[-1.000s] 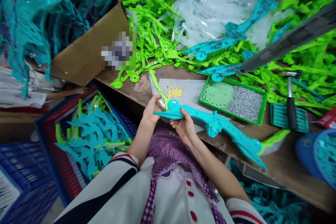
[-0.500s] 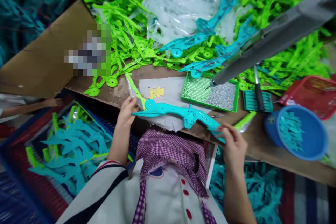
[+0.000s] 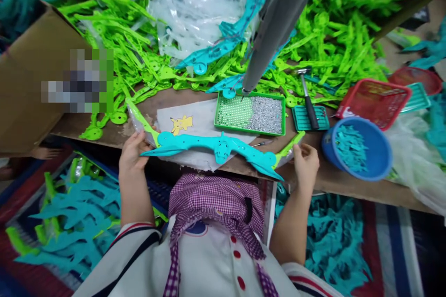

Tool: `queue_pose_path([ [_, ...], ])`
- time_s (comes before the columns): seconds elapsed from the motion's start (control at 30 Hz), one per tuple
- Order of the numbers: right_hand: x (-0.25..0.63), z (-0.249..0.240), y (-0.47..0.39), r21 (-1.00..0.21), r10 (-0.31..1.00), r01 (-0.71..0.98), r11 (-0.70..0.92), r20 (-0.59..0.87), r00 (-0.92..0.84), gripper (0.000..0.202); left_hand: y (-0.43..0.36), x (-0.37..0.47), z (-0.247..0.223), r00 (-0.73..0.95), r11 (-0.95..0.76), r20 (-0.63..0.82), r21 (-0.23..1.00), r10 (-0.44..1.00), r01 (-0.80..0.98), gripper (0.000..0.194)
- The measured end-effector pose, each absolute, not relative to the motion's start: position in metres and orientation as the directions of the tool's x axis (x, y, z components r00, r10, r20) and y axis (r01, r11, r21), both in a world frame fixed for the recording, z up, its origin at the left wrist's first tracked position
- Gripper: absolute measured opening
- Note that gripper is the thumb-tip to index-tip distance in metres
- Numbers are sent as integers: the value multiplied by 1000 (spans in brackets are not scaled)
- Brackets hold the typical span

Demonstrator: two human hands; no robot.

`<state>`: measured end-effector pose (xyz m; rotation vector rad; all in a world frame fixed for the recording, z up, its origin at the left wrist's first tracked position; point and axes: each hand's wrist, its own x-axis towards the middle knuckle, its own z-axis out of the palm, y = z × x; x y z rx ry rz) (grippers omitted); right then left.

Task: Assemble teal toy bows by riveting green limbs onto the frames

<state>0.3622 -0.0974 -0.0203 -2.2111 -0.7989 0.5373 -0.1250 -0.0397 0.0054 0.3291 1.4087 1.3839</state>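
Observation:
A blue winged plastic piece (image 3: 223, 147) lies across the table's front edge, with a green and clear arm at each end. My left hand (image 3: 135, 151) is closed on the left green arm (image 3: 141, 120), near where it meets the blue wing. At the other end, my right hand (image 3: 305, 162) pinches the right green arm (image 3: 290, 148) by its outer side. Behind the blue piece are a white cloth with a yellow figure (image 3: 181, 124) and a green tray (image 3: 250, 130) of small metal parts. A grey powered driver (image 3: 270, 32) hangs above the tray.
Heaps of green parts (image 3: 334, 41) and clear plastic (image 3: 205, 4) fill the back. At right stand a hammer (image 3: 310, 106), a red basket (image 3: 378, 102) and a blue bucket (image 3: 379, 158). A cardboard box (image 3: 31, 69) is at left; another person's hand (image 3: 45, 152) shows below it.
My right hand has left the blue wing and now holds the right green arm, which is at the blue piece's right end instead of lying apart. The view has shifted right.

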Motion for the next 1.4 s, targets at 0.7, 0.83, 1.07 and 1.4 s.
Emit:
queue_pose_path([
  [0.7, 339, 27, -98, -934, 580, -354, 38, -268, 769, 41, -14, -136, 4, -616, -100, 74, 995, 784, -7, 51],
  [0.83, 341, 48, -90, -918, 477, -164, 361, 31, 878, 27, -12, -129, 21, -588, -78, -31, 984, 808, -159, 43],
  [1.07, 344, 36, -89, -921, 461, 41, 387, 232, 857, 24, -14, -120, 31, -516, -69, -89, 958, 852, -278, 45],
  [1.4, 348, 29, -91, -951, 488, 89, 295, 231, 842, 23, -103, -39, 31, -611, -291, 536, 840, 583, 459, 34],
])
